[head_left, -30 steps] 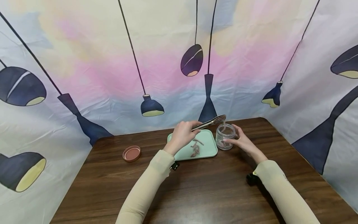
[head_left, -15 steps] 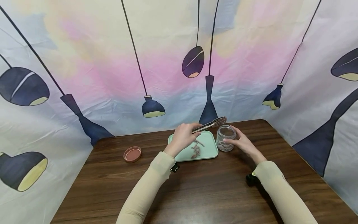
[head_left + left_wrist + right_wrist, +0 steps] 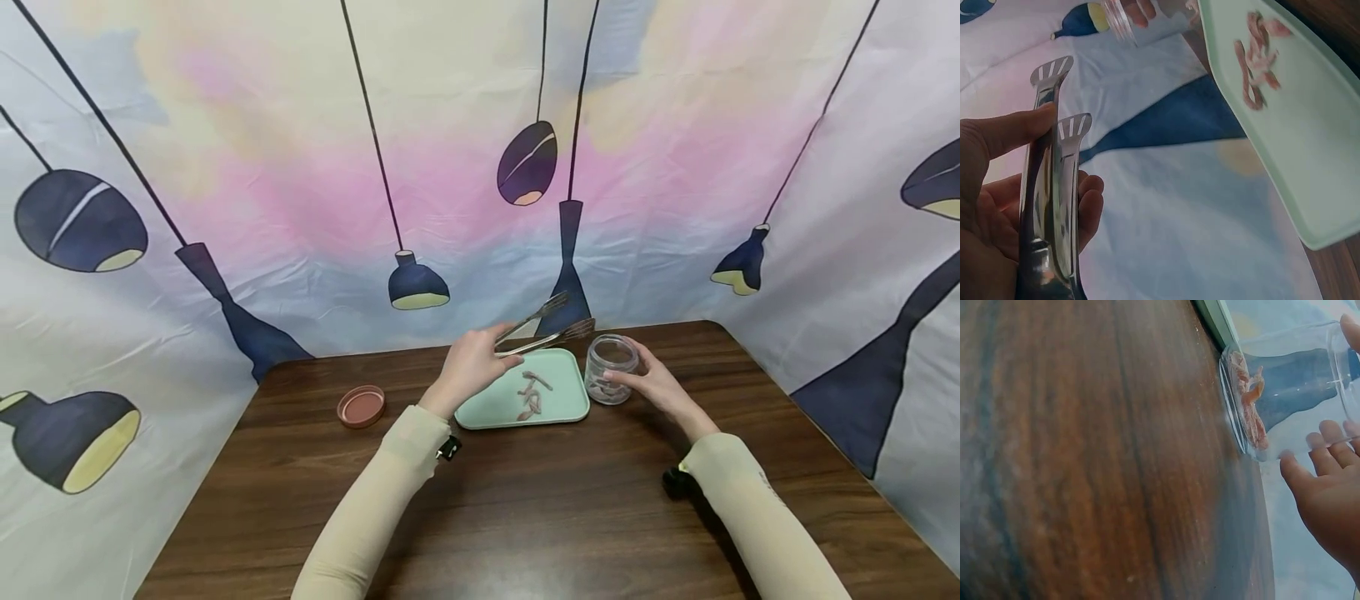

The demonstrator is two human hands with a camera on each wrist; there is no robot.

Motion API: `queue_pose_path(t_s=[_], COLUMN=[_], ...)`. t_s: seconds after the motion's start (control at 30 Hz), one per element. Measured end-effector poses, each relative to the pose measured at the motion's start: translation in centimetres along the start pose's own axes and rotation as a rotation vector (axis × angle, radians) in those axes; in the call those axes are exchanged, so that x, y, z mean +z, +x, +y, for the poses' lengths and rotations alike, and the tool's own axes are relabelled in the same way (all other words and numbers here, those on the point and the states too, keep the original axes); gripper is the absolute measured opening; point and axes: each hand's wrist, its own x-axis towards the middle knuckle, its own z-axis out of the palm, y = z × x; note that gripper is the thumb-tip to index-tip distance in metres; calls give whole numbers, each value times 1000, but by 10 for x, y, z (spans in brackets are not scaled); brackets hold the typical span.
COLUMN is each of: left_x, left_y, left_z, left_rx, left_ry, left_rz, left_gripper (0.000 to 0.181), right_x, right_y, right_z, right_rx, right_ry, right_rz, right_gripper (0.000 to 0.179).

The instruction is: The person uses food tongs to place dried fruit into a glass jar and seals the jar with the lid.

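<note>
My left hand [image 3: 471, 371] holds metal tongs [image 3: 552, 338] above the tray, their two slotted tips spread apart with nothing between them. In the left wrist view, thumb and fingers grip the tongs [image 3: 1038, 181] on both sides. A clear jar [image 3: 597, 365] without its lid stands upright just right of the tray, and my right hand [image 3: 660, 387] curls round its right side. Pinkish, meat-like strips [image 3: 1249, 403] lie on the jar's bottom. More such strips [image 3: 531, 400] are in a small pile on the pale green tray [image 3: 487, 410].
A reddish-brown round lid [image 3: 361, 407] lies on the wooden table [image 3: 525, 508], left of the tray. Behind the table's far edge hangs a cloth backdrop [image 3: 315, 183] printed with lamps.
A strip that hung from the tongs over the jar's mouth has dropped away. The tongs have spread and moved left with my left hand. My right hand stays at the jar.
</note>
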Motion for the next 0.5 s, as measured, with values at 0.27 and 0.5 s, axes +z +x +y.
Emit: queue_pose_path(t_s=[0.27,0.5], left_x=[-14,-22], left_y=[-6,-15], left_z=[-16,-29], left_rx=[-51,-91], left_ry=[16,29], left_rz=[-20,-16], left_gripper=[64,63], right_x=[-4,-2], right_y=[-1,-7], right_z=[1,-7], right_rx=[8,18], right_ry=[-15,-31], right_rz=[-6,-31], right_gripper=[98,99])
